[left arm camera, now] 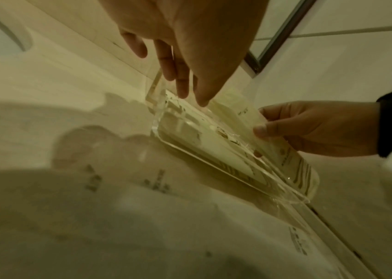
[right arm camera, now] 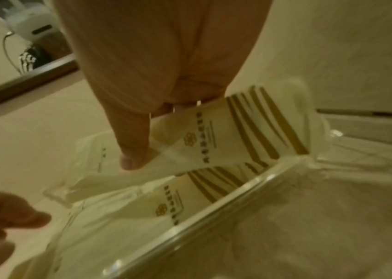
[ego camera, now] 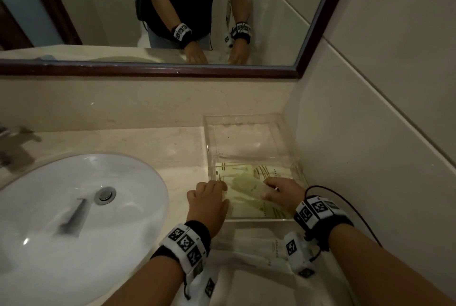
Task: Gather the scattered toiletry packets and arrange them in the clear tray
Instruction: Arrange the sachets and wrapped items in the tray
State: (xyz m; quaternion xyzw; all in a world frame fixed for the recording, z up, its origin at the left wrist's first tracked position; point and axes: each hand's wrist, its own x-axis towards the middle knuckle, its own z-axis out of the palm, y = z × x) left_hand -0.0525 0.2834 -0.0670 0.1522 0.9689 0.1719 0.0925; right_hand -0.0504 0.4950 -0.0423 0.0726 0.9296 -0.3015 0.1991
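Clear tray sits on the counter in the corner, right of the sink. Several white packets with gold stripes lie in the tray's near half. Right hand is inside the tray, thumb and fingers pinching one packet. Left hand is at the tray's left wall, fingers straight and pointing down at the packets, gripping nothing. More packets lie on the counter in front of the tray, near the wrists.
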